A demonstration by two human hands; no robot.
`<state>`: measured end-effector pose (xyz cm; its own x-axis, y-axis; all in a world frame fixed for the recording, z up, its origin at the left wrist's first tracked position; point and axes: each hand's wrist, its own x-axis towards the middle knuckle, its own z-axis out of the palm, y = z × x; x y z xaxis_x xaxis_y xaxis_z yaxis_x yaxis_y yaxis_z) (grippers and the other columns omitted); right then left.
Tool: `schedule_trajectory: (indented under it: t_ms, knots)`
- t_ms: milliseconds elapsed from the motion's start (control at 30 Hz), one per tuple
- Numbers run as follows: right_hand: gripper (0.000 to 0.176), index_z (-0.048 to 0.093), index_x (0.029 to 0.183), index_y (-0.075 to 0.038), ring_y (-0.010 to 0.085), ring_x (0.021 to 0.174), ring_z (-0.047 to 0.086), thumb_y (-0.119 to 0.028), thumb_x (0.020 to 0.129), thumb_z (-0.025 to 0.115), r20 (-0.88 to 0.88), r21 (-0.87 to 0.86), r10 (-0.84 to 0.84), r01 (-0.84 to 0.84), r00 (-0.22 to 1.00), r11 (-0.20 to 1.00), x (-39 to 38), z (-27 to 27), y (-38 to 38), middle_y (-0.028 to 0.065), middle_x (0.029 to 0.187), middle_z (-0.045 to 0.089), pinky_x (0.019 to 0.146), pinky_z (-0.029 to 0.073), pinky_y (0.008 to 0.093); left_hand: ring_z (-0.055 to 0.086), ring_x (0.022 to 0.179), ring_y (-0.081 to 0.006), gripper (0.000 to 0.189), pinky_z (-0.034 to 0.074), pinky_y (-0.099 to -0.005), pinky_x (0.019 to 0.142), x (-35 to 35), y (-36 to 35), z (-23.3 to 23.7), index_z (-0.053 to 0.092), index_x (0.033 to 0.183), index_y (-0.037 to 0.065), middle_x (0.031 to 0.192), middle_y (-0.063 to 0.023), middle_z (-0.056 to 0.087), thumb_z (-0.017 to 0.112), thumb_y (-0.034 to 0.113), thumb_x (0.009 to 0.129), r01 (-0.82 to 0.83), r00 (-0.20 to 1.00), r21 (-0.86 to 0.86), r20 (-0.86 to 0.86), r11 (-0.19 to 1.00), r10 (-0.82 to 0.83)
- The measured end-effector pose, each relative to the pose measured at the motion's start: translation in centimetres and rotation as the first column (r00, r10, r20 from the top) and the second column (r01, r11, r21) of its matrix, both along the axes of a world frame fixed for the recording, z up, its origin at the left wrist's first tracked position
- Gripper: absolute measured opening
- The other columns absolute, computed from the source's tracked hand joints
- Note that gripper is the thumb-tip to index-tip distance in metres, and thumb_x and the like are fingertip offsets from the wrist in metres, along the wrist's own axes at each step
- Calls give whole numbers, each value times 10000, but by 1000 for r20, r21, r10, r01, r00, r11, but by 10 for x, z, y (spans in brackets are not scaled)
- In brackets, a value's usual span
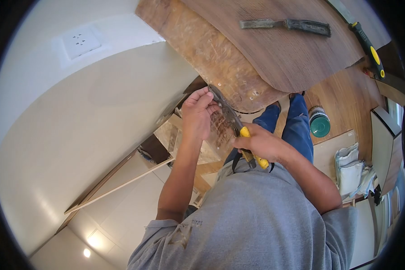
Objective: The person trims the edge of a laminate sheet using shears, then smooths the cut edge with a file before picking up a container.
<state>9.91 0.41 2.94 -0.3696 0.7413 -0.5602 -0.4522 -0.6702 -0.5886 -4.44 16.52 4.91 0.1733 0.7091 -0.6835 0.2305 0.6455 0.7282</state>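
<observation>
In my right hand (pixel 258 141) are tin snips (pixel 227 110) with long dark metal blades and yellow-and-black handles. Their blades point up and left, toward the edge of a wooden board. My left hand (pixel 197 110) is at the blade tip, thumb and fingers pinched together; I cannot tell what is between them. Right beside the tip is the corner of the glue-stained board (pixel 211 49). A curved brown wood-grain sheet (pixel 274 58) lies over part of that board.
On the sheet lies a chisel-like tool (pixel 285 24) with a dark handle. A blade with a black-and-yellow handle (pixel 369 51) is at its far right edge. A green-lidded can (pixel 320 126) and white bags (pixel 350 173) are on the floor. A pale wall (pixel 85 117) with an outlet (pixel 80 42) borders the left.
</observation>
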Motion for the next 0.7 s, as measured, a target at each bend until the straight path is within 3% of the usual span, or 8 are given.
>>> schedule_trajectory:
  t_ms: [33, 167, 367, 433, 700]
  knots:
    - [336, 611, 1102, 18, 191, 838, 627, -262, 936, 696, -108, -34, -44, 41, 993, 999, -1, 2, 1, 98, 906, 622, 761, 513, 347, 680, 786, -154, 172, 585, -317, 701, -1, 2, 0, 692, 1146, -31, 973, -82, 735, 663, 26, 986, 0, 1000, 0, -5, 1000, 0]
    - [294, 600, 1078, -8, 150, 770, 595, -256, 948, 691, -50, -126, 71, -77, 996, 989, 12, 15, 9, 58, 864, 601, 699, 496, 320, 683, 795, -161, 163, 584, -328, 718, 5, 8, 6, 697, 1134, -31, 972, -83, 735, 664, 22, 984, 9, 999, -37, -46, 999, -10]
    - [273, 580, 1094, -21, 107, 740, 517, -239, 962, 677, -151, -35, -59, 54, 987, 998, -10, 0, 0, 15, 848, 568, 646, 442, 288, 683, 822, -171, 186, 600, -347, 742, 1, 12, 5, 685, 1157, -34, 955, -84, 729, 662, 4, 976, 18, 996, -67, -89, 998, -24]
    - [253, 575, 1086, -25, 106, 746, 510, -224, 966, 677, -184, -59, -233, 226, 955, 972, -21, -4, -2, 5, 839, 557, 646, 437, 286, 683, 815, -175, 192, 601, -347, 730, 1, 12, 4, 680, 1160, -41, 947, -87, 728, 663, 6, 975, 1, 998, -91, -69, 996, -8]
    - [297, 570, 1145, -10, 128, 667, 544, -214, 964, 687, -159, -140, -93, 71, 983, 988, -15, 5, 2, 35, 851, 576, 591, 480, 304, 694, 807, -172, 170, 591, -334, 718, 6, 13, 10, 691, 1137, -42, 963, -93, 743, 657, 21, 984, 41, 995, -64, -86, 997, -47]
